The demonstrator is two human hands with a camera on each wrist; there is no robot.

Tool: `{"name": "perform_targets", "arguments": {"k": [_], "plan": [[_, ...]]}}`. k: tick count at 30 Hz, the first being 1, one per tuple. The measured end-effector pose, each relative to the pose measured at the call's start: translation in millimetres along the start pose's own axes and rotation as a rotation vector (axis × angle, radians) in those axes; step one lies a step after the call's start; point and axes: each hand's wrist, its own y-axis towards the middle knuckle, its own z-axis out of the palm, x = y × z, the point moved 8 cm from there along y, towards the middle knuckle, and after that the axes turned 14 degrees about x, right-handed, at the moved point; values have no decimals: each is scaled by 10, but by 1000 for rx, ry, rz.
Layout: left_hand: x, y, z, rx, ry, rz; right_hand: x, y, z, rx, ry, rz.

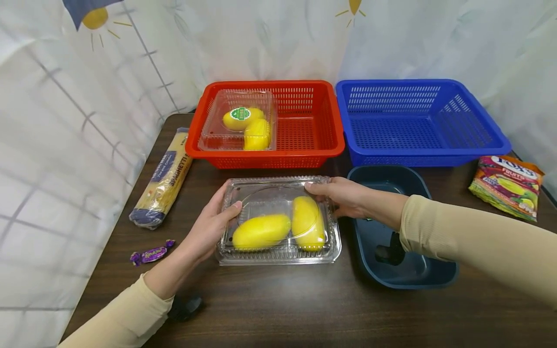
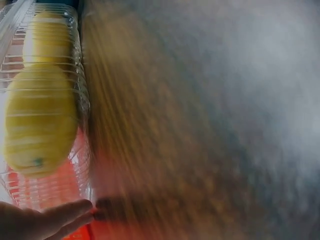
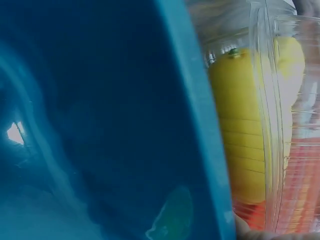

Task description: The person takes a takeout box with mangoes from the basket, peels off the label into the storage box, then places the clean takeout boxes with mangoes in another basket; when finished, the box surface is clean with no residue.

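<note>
A clear plastic clamshell box (image 1: 265, 200) with two yellow mangoes (image 1: 261, 232) inside is held close over the table's middle, its lid down. My left hand (image 1: 209, 224) grips the left side, thumb on the lid. At the upper right corner my right hand (image 1: 348, 195) holds it, thumb on top and fingers at the side. In the left wrist view, left fingers (image 2: 65, 215) reach beneath the box's wall. The right wrist view shows a mango (image 3: 237, 125) through the plastic, beside the dark blue basin's rim (image 3: 192, 100).
Behind the box stands a red basket (image 1: 265, 159) containing a similar mango box (image 1: 217, 130). To its right is a blue basket (image 1: 404, 157). A dark basin (image 1: 370, 263) lies under my right forearm. Spaghetti (image 1: 165, 179), a purple-wrapped candy (image 1: 152, 253) and a Fox's bag (image 1: 506, 186) lie around.
</note>
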Motion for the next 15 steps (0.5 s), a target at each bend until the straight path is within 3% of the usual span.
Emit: {"name": "perform_targets", "arguments": {"k": [7,15], "plan": [[6,4,-10,24,-45,37,66,21,-3,4,11,-57],[-32,-14,-40,36,-30,55,31,21,-38,-8,42,-46]]}}
